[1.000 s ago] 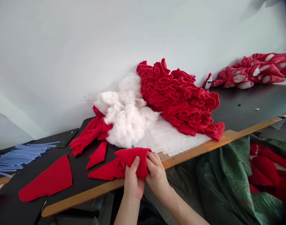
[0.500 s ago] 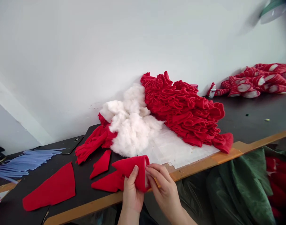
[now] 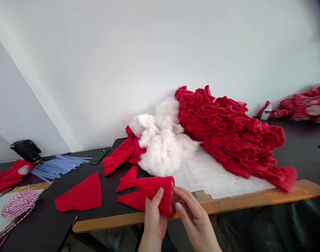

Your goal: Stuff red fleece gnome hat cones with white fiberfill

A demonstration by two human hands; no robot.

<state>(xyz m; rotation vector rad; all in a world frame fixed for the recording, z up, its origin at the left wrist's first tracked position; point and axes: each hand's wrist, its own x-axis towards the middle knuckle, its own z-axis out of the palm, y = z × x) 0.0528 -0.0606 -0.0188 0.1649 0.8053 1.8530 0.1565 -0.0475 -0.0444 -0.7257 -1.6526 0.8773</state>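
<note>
Red felt cone held in both hands above the bench edge

Red-and-white twine, blue strips and a flat red felt piece lie to the left, with red wedges just beside the cone. The left hand grasps the cone between thumb and fingers; the right hand reaches its open rim with unclenched fingers, though whether it grips cannot be told. The felt looks light, soft and floppy, so a gentle pinch near the rim seems the best hold. Beyond lie white stuffing, a heap of ruffled red pieces and a small bottle.
</note>
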